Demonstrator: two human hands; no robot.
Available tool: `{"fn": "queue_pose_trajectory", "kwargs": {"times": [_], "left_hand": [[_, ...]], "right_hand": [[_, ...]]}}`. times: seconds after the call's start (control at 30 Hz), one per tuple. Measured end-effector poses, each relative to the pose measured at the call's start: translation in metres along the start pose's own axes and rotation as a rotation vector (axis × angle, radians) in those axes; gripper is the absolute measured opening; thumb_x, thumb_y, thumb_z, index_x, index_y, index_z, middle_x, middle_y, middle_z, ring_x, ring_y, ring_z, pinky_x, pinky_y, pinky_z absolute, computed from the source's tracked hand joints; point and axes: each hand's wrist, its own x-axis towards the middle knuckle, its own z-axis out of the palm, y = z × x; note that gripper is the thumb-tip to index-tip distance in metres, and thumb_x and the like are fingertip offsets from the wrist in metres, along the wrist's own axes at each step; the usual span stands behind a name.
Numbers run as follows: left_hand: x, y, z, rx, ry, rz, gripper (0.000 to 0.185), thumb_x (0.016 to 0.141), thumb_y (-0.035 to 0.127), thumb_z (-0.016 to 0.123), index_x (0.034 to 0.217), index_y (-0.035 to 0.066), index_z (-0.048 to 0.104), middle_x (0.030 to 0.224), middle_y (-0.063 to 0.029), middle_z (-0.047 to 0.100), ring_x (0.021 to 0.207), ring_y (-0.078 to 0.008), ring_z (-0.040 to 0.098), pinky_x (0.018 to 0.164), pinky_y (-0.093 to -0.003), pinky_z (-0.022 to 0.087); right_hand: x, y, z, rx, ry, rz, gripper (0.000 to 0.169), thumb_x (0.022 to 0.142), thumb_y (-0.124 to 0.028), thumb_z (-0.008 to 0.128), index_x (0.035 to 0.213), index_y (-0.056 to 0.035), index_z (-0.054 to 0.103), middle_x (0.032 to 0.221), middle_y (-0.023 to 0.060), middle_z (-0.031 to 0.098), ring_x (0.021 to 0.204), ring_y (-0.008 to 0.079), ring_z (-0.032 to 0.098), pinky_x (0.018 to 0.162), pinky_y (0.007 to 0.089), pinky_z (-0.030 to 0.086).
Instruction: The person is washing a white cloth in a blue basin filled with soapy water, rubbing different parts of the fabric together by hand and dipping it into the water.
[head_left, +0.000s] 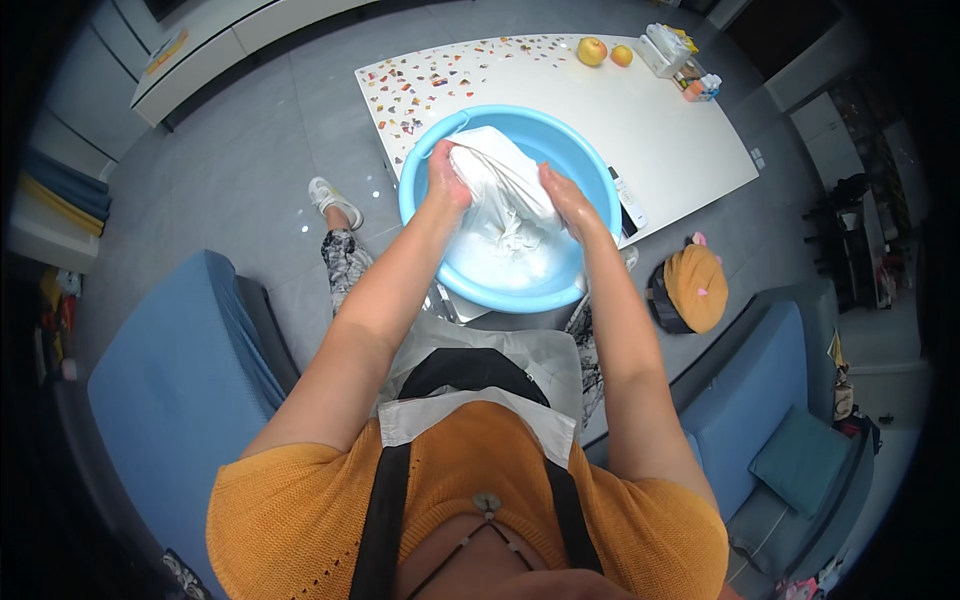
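A wet white cloth (499, 169) is bunched between my two hands, partly raised over a light blue plastic basin (574, 131). Its lower folds hang into soapy water (499, 262) in the basin. My left hand (446, 176) grips the cloth at its left side, the fingers partly hidden by the fabric. On the other side my right hand (566, 199) holds the right edge, thumb uppermost. The cloth's bottom end cannot be told apart from the suds.
The basin overlaps the front of a white table (645, 135) bearing small stickers (409, 94), two apples (592, 51), tissues (664, 49) and a remote control (630, 199). A blue sofa seat (180, 352) is at left, another sofa (757, 382) at right, and an orange-topped stool (694, 289) nearby.
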Motion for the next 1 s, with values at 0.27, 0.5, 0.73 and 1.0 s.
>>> {"fn": "queue_pose_trajectory", "kwargs": {"times": [0.27,0.5,0.73,1.0], "left_hand": [[0.004,-0.005,0.003,0.073,-0.090,-0.307,0.046,0.084,0.037,0.044,0.105,-0.003,0.051,0.107,-0.0181,0.056,0.097,-0.0327,0.055,0.090,-0.0453,0.040],[0.006,-0.037,-0.007,0.181,-0.314,-0.263,0.030,0.089,0.031,0.040,0.101,0.006,0.052,0.097,-0.0104,0.058,0.085,-0.0246,0.058,0.077,-0.0383,0.048],[0.014,-0.057,-0.013,0.356,-0.073,-0.239,0.030,0.089,0.027,0.038,0.101,0.005,0.053,0.095,-0.0104,0.059,0.083,-0.0246,0.059,0.075,-0.0370,0.049],[0.033,-0.062,-0.038,0.380,-0.158,-0.277,0.030,0.088,0.025,0.038,0.095,0.001,0.055,0.088,-0.0128,0.060,0.077,-0.0245,0.060,0.069,-0.0356,0.050]], "right_hand": [[0.000,-0.002,-0.012,0.029,0.290,-0.210,0.040,0.074,-0.029,0.066,0.099,0.0024,0.060,0.115,0.0103,0.049,0.095,0.0168,0.052,0.078,0.0263,0.043],[-0.017,-0.006,0.078,-0.578,0.458,-0.986,0.039,0.059,-0.026,0.071,0.085,0.0004,0.058,0.109,0.0098,0.050,0.103,0.0273,0.045,0.096,0.0497,0.026],[0.022,-0.003,0.055,-0.208,0.723,-0.530,0.030,0.063,-0.020,0.067,0.083,-0.0018,0.054,0.091,0.0130,0.054,0.088,0.0319,0.053,0.080,0.0420,0.039],[0.010,0.009,0.090,-0.605,0.812,-0.915,0.036,0.066,-0.020,0.066,0.092,0.0015,0.054,0.083,0.0188,0.059,0.076,0.0345,0.057,0.067,0.0383,0.046]]}}
